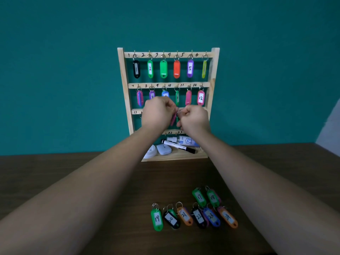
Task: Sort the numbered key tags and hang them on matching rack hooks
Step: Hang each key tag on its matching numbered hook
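Behind the wooden rack [123, 80] a teal wall [64, 70] is seen. At the rack's third rail, a pink key tag [173, 120] is pinched at its ring by the curled fingers of the left hand [156, 113] and the right hand [195, 120]. Tags 17 to 24 [199, 216] are laid on the surface [174, 177] before the rack.

The wooden rack [121, 80] bears handwritten numbers: 1 to 6 on its top rail [168, 54], 8 to 12 on the second rail [169, 85], 13 on the third rail [135, 112], and 22 and 23 on the fourth rail [174, 132]. Among the hanging tags, the black tag [136, 69] reads 1, the green tag [150, 69] 2, the purple tag [190, 68] 5 and the pink tag [200, 97] 12. The loose tags [198, 216] on the table [92, 181] read 17 through 24. The bottle [187, 141] label shows 75.
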`<state>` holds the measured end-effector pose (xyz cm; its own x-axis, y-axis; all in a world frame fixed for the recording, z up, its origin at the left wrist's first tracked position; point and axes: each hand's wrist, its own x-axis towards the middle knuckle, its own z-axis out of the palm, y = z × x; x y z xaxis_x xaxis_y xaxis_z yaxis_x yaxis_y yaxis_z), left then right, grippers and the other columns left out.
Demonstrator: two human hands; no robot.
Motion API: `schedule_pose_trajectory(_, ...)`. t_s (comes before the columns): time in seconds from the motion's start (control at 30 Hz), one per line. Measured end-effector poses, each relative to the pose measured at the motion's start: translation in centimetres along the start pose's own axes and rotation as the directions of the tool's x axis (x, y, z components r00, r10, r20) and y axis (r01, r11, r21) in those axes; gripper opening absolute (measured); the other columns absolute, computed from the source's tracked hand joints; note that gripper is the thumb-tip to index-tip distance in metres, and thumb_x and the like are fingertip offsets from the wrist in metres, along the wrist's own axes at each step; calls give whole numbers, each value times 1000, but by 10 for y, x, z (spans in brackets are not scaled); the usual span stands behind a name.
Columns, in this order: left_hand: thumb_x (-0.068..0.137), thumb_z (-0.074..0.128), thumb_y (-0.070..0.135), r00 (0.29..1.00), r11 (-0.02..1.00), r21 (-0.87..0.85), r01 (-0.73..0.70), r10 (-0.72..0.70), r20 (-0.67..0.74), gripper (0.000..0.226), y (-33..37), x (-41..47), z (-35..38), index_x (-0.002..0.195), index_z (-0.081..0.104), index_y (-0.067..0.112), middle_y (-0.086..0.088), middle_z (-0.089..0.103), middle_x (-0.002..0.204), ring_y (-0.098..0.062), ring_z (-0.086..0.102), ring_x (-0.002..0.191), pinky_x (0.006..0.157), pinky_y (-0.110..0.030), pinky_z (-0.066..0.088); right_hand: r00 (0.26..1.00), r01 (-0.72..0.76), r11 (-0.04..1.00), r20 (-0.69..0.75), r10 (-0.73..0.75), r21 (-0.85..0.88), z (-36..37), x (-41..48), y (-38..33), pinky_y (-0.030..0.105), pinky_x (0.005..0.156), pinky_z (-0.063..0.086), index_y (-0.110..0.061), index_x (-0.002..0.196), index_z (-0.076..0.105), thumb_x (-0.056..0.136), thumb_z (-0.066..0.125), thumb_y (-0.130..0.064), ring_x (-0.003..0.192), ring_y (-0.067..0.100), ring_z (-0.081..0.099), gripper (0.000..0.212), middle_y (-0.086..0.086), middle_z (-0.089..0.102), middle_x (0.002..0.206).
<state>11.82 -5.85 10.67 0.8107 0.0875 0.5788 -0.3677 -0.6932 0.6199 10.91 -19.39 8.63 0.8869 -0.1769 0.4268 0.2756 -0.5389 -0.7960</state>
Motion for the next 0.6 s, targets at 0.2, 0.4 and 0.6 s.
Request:
schedule_pose_trajectory(0.2, 92, 77, 33, 1000, 998, 63, 6, -6, 0, 13, -1, 2, 6, 82, 78, 25, 7, 72, 71, -17, 69, 70, 69, -37, 60, 999, 36, 999, -17, -37, -15, -3, -6, 3, 38, 62, 61, -19, 80, 75, 100, 62, -24, 60, 15, 71, 25, -1, 73, 63)
schedule_pose_trajectory(0.4, 94, 76, 36, 999, 993, 108, -41, 41, 2, 15, -5, 1, 7, 83, 78, 25, 6, 74, 77, -15, 69, 71, 70, -37, 60, 999, 47, 999, -20, -47, -13, -3, -9, 9, 46, 65, 63, -21, 82, 74, 98, 60, -27, 64, 19, 73, 22, 0, 73, 64)
schedule_pose_trajectory(0.6, 93, 77, 34, 977, 963, 168, -210, 215, -13, 11, -14, -11, -4, 91, 76, 23, 3, 66, 95, -14, 63, 81, 74, -32, 52, 998, 59, 998, -31, -58, 20, -17, -28, 16, 35, 60, 61, -22, 90, 74, 100, 60, -18, 57, 6, 69, 18, -2, 75, 69)
